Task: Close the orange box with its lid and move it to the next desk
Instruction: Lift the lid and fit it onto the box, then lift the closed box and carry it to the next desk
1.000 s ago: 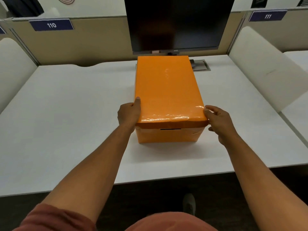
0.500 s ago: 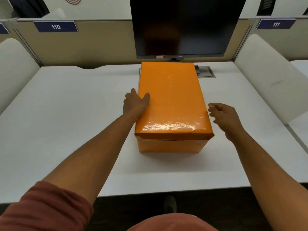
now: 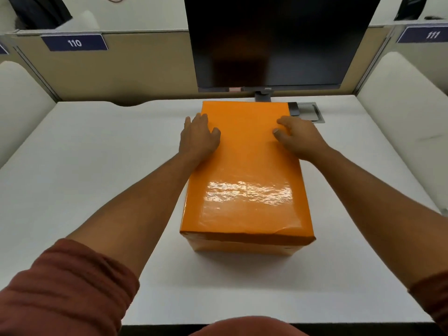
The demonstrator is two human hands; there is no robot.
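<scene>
Head view shows the orange box (image 3: pixel 244 243) in the middle of the frame on the white table (image 3: pixel 97 166), its near end toward the person and its far end just below the dark monitor (image 3: pixel 278 40) at the top. The lid (image 3: pixel 247 180) covers the whole top and hangs over the near edge, so closing looks done or nearly done; the carry to the next table is not yet begun. The left hand (image 3: pixel 197 139) lies flat, fingers spread, on the lid's far left part. The right hand (image 3: pixel 297 138) rests on the far right part, fingers loosely curled, thumb pressing the lid. Neither hand grips anything.
</scene>
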